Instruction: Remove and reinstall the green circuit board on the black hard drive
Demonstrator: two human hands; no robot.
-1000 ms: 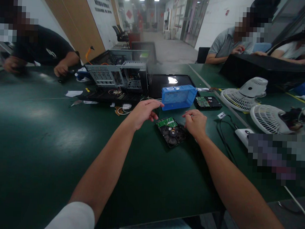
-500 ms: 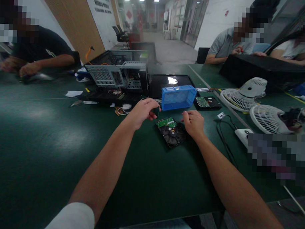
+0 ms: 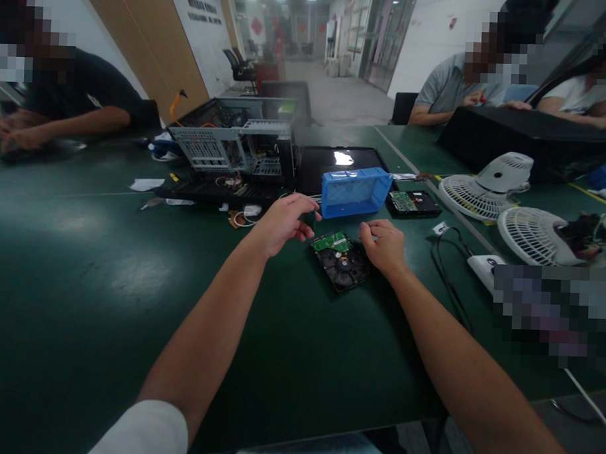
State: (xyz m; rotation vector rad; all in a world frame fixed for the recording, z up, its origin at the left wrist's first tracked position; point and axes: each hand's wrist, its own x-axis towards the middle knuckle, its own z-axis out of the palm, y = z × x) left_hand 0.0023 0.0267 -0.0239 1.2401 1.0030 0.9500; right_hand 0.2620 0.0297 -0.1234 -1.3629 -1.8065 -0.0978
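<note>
A hard drive lies on the green table between my hands, its green circuit board and dark casing facing up. My left hand hovers just left of it, fingers curved and apart, with nothing visible in the gap. On the drive's right side rests my right hand, its fingers curled closed; whatever is inside them, if anything, is hidden. Just behind the drive a blue plastic bin stands on its side, its opening towards me. A second hard drive lies right of the bin.
An opened computer case stands at the back left, a black panel beside it. White fan parts and a power strip with a black cable lie right. Co-workers sit across the table; a black case stands back right.
Both my hands and the hard drive stay nearly where they were. The co-worker at the far left has drawn their hands slightly leftward.
</note>
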